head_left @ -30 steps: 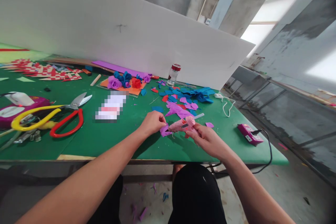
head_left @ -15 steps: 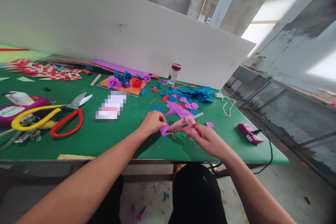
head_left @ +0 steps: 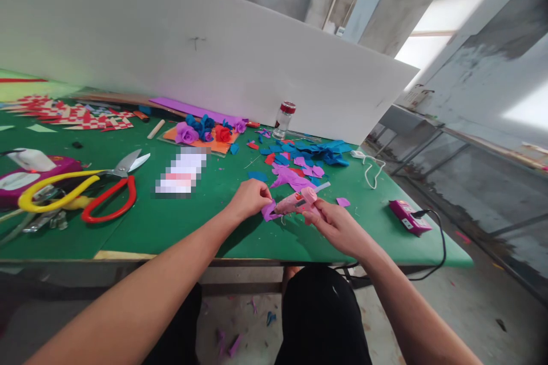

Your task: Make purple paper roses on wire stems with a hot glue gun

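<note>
Little's moved: my left fingers pinch folded purple paper, right fingers grip the pink plastic glue gun, gluing, I'd say, needing steadiness next.

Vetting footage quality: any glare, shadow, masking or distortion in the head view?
Head view: bright patches on the right wall; soft shadows on the green tabletop near the left hand and right hand; pixelation masks a pale item; edges look stretched.

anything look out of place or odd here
Purple scraps and a blue one lie on the floor below the table, as if dropped. A pale strip shows at the table's near edge where the green covering stops short, perhaps worn or torn. A pixelated patch hides something on the table.
</note>
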Demonstrator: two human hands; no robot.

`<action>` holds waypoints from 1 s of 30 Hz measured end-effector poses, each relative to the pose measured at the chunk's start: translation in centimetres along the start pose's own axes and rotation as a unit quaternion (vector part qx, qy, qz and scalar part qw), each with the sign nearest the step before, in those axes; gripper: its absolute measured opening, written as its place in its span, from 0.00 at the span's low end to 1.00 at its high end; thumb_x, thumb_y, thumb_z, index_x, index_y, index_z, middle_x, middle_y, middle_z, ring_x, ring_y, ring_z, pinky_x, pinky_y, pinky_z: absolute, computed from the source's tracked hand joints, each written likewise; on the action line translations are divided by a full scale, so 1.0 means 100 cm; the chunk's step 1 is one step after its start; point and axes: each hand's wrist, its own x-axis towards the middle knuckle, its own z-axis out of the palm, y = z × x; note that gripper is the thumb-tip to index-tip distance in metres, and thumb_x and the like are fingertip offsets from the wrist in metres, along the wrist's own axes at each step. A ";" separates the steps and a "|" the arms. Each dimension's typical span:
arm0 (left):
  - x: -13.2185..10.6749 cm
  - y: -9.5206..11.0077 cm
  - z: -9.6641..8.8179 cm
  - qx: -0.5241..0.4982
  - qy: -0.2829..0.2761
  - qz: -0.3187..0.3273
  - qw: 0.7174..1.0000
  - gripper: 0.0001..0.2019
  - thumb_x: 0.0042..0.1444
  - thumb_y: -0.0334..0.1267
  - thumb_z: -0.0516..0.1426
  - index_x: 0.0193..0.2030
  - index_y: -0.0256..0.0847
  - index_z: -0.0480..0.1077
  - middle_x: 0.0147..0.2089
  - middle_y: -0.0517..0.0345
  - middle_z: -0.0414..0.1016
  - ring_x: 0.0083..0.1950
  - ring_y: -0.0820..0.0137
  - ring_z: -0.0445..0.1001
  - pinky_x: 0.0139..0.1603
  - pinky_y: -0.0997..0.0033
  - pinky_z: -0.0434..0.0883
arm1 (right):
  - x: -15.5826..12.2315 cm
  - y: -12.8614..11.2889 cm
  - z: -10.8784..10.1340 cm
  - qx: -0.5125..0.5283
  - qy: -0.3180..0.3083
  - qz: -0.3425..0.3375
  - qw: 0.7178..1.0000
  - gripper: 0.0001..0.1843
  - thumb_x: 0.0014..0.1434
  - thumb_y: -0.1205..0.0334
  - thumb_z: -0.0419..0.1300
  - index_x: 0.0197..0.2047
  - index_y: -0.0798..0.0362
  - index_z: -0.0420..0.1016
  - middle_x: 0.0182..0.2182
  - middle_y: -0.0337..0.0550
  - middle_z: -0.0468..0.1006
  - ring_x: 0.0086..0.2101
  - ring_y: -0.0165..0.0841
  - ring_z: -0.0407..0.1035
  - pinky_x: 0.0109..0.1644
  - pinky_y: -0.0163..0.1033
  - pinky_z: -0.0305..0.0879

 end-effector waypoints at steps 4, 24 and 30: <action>0.001 -0.001 0.001 -0.002 -0.001 0.003 1.000 0.05 0.44 0.34 0.59 0.25 0.39 0.78 0.26 0.57 0.78 0.30 0.68 0.74 0.32 0.71 0.65 | 0.000 0.001 0.001 -0.002 -0.002 0.000 1.000 0.20 0.66 0.50 0.48 0.32 0.54 0.71 0.22 0.37 0.68 0.23 0.29 0.60 0.28 0.34 0.53; 0.000 0.002 -0.001 0.000 -0.001 0.000 1.000 0.05 0.45 0.33 0.59 0.25 0.39 0.78 0.27 0.58 0.78 0.31 0.69 0.74 0.31 0.72 0.64 | 0.000 0.000 -0.001 -0.023 0.001 0.001 1.000 0.19 0.66 0.49 0.47 0.35 0.54 0.69 0.24 0.39 0.71 0.24 0.31 0.63 0.28 0.35 0.52; 0.000 0.001 0.000 0.007 -0.004 -0.004 1.000 0.05 0.45 0.33 0.60 0.26 0.39 0.78 0.27 0.57 0.79 0.31 0.69 0.75 0.30 0.72 0.64 | 0.000 0.001 -0.002 -0.024 0.004 -0.001 1.000 0.18 0.66 0.49 0.48 0.35 0.54 0.68 0.23 0.38 0.70 0.23 0.30 0.61 0.26 0.34 0.49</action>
